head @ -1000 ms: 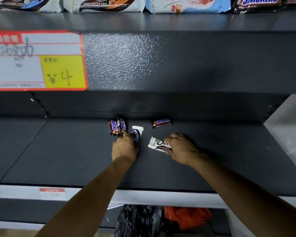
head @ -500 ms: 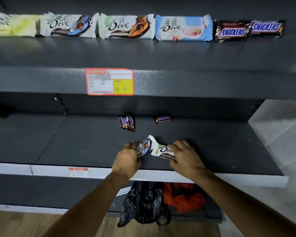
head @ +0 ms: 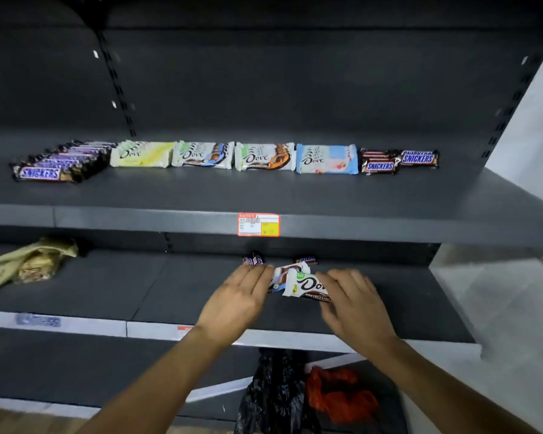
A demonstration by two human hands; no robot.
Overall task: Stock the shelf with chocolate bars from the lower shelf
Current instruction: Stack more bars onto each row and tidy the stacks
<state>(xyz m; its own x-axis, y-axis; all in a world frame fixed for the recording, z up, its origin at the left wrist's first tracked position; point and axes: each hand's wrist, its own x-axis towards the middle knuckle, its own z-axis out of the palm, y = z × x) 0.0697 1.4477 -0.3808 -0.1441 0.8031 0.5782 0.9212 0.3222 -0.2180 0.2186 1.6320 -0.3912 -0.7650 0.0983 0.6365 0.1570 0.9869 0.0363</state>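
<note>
Upper dark grey metal shelf point(head: 420, 195): row of wrapped bars point(head: 264, 156) along the back, with a bare strip open in front of it.

Lower dark grey metal shelf point(head: 107, 292): both hands over its middle.

Left hand point(head: 242, 296) pinches the left end of a white-and-blue wrapped chocolate bar point(head: 278, 278). Right hand point(head: 355, 305) grasps the right end of a white-and-brown Dove bar point(head: 308, 285).

The two bars overlap between the hands, long axes roughly left-right.

The target row lies up and behind. The shelf lip carrying the red price tag point(head: 258, 224) is the edge to clear.

Small dark Snickers bars point(head: 254, 260) and a lone Snickers mini bar point(head: 306, 260) lie just behind the hands.
</note>
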